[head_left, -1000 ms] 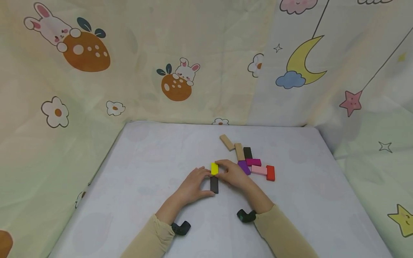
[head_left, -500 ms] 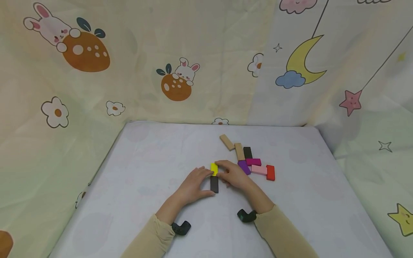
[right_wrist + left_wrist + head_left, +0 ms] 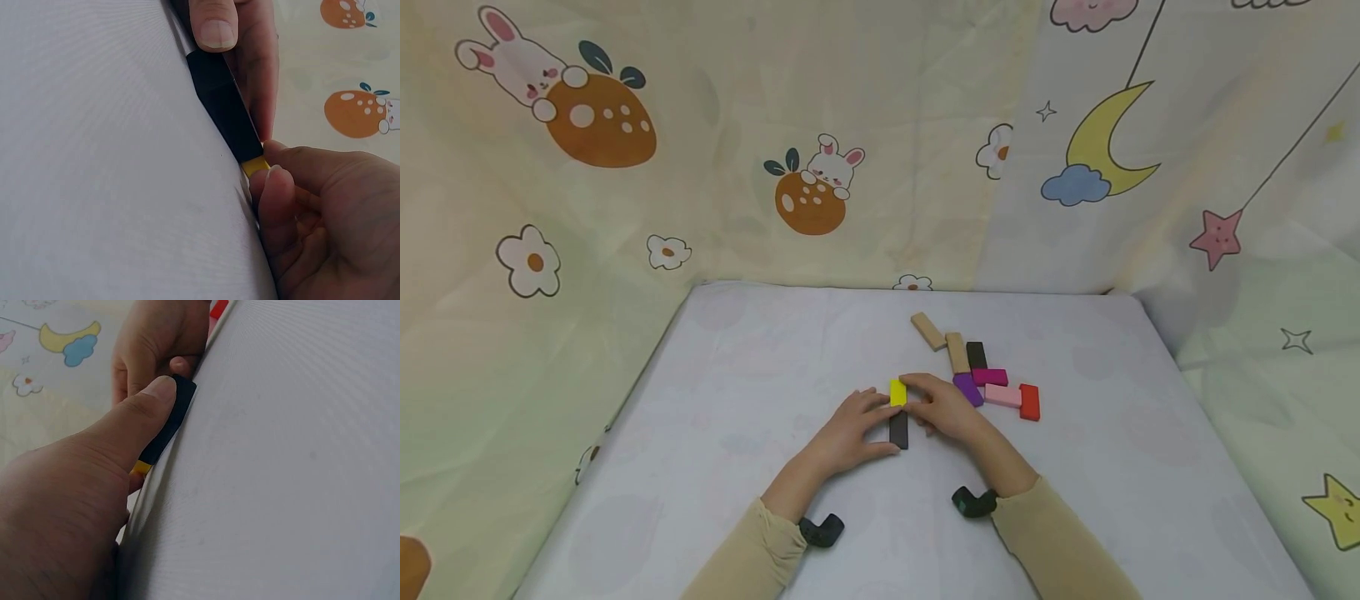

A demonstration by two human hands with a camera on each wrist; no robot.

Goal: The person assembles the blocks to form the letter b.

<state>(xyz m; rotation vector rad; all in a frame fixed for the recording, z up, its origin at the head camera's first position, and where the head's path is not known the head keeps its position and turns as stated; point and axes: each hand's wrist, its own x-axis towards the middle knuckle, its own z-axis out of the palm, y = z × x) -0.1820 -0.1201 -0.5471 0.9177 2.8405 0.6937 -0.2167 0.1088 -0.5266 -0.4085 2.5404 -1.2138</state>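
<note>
In the head view a yellow block [image 3: 898, 392] and a black block [image 3: 898, 431] lie end to end in one line, the yellow one on the far side. My left hand [image 3: 848, 429] grips the black block, thumb at its near end and index finger reaching over the seam between the two. From the right, my right hand [image 3: 946, 406] pinches the yellow block between thumb and index finger. The right wrist view shows the black block [image 3: 228, 106] meeting the yellow block [image 3: 255, 165], which is mostly hidden by right-hand fingers.
Right of the hands lies a loose group: two plain wooden blocks [image 3: 957, 353], another black block [image 3: 976, 356], a purple block [image 3: 967, 389], a magenta block [image 3: 989, 377], a pink block [image 3: 1002, 396] and a red block [image 3: 1029, 402]. White cloth [image 3: 737, 358] covers the table.
The left index finger has shifted from the yellow block's side, across its near end, to the seam with the black block. The right hand and both blocks stay almost in place.
</note>
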